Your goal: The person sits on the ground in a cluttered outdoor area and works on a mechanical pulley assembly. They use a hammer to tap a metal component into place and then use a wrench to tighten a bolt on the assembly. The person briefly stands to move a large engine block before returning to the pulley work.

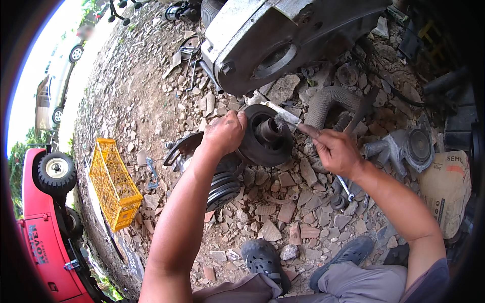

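Note:
My left hand point(225, 132) is closed on the upper left rim of a black round pulley point(251, 149), which has a raised hub in its middle. In my right hand point(337, 150) is a wire brush point(288, 116), gripped by its handle. The brush's pale body slants across the pulley's upper right, and its bristles are at or close to the hub. I cannot tell whether they touch. Just below the pulley, beside my left forearm, lies a grooved metal part point(223, 189). A wrench point(345, 188) rests on the rubble below my right hand.
A large metal housing point(283, 45) stands at the far side. To the right are a curved ribbed hose point(331, 101), a grey metal casting point(404, 146) and a paper sack point(444, 189). A yellow crate point(113, 184) sits left, near a red vehicle point(53, 252). Broken stones cover the ground.

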Motion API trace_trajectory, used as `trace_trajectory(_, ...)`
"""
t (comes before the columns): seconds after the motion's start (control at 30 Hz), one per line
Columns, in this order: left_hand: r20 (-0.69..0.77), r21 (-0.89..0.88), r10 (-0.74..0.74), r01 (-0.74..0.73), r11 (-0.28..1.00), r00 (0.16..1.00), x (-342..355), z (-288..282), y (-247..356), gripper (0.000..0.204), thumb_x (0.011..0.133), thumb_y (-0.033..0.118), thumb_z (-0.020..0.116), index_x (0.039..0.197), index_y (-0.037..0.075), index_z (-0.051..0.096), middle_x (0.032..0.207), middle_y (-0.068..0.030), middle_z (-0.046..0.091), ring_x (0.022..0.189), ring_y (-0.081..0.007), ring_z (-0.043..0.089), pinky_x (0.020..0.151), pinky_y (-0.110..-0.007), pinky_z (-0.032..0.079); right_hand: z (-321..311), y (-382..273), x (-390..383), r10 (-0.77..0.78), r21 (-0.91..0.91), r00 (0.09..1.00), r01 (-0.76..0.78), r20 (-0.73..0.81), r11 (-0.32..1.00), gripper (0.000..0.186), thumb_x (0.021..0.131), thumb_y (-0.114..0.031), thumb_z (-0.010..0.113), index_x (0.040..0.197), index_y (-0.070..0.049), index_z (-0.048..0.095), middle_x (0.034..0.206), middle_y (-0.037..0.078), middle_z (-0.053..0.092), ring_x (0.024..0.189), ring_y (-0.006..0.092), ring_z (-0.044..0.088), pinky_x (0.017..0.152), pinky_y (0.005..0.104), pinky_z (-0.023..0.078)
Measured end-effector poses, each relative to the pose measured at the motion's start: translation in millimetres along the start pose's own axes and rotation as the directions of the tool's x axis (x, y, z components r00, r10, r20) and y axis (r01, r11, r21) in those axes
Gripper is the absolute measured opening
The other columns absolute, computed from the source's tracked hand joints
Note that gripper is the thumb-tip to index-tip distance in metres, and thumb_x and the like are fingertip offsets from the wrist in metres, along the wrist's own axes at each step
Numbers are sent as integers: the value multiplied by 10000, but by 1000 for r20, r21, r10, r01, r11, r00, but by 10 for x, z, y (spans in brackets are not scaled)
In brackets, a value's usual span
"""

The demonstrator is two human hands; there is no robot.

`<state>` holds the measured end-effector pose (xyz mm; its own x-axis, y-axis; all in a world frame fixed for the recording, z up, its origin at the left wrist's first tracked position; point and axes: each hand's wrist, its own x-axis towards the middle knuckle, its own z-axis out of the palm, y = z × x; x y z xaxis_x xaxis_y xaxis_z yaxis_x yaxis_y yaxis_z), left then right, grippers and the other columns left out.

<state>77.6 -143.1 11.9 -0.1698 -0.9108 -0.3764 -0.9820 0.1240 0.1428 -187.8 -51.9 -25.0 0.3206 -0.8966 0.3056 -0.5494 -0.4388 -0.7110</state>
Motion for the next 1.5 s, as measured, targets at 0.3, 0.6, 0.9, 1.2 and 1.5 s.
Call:
trace_trajectory(0.3, 27, 2, -22, 22, 1000, 999, -7, -49, 97, 526, 1002, 408, 246, 1114, -15, 538, 1119, -262, 621, 1088, -412, 576, 961, -493, 422, 6, 292, -149, 108, -171, 985, -85, 135, 982, 609, 792, 17, 561, 1362, -192, 515, 710, 139, 576, 631, 312, 597, 582, 417, 483)
trace_trajectory(0.6, 28, 6, 56, -56, 998, 998, 198, 149, -162, 545, 1004, 403, 229, 1167, -22, 527, 1176, -257, 598, 1127, -405, 555, 983, -486, 409, 170, 265, -215, 183, -155, 949, -147, 256, 977, 563, 811, 19, 537, 1327, -205, 549, 750, 156, 595, 673, 339, 606, 627, 436, 496)
trace_trajectory(0.9, 59, 9, 59, -60, 998, 996, 229, 138, -273, 570, 1006, 410, 227, 1173, -46, 526, 1205, -283, 573, 1167, -404, 529, 1008, -472, 396, 263, -20, -326, 40, -152, 963, 1, 267, 988, 566, 833, -40, 542, 1375, -196, 493, 804, 164, 629, 679, 365, 623, 631, 438, 535)
trace_trajectory(1.2, 60, 3, 43, -43, 999, 997, 251, 123, -222, 575, 1008, 406, 225, 1160, -58, 528, 1186, -293, 578, 1149, -418, 535, 1002, -466, 402, 101, 219, -76, 268, -57, 957, -263, 109, 963, 399, 869, -69, 509, 1258, -115, 587, 876, 218, 658, 828, 391, 641, 707, 464, 513)
trace_trajectory(1.5, 28, 25, 75, -76, 997, 997, 220, 122, -160, 568, 1008, 391, 227, 1131, -79, 522, 1171, -295, 582, 1133, -423, 541, 989, -473, 409, 103, 244, 229, 280, -173, 914, -237, 293, 956, 458, 810, -11, 510, 1249, -109, 600, 851, 252, 632, 779, 394, 637, 695, 452, 496)
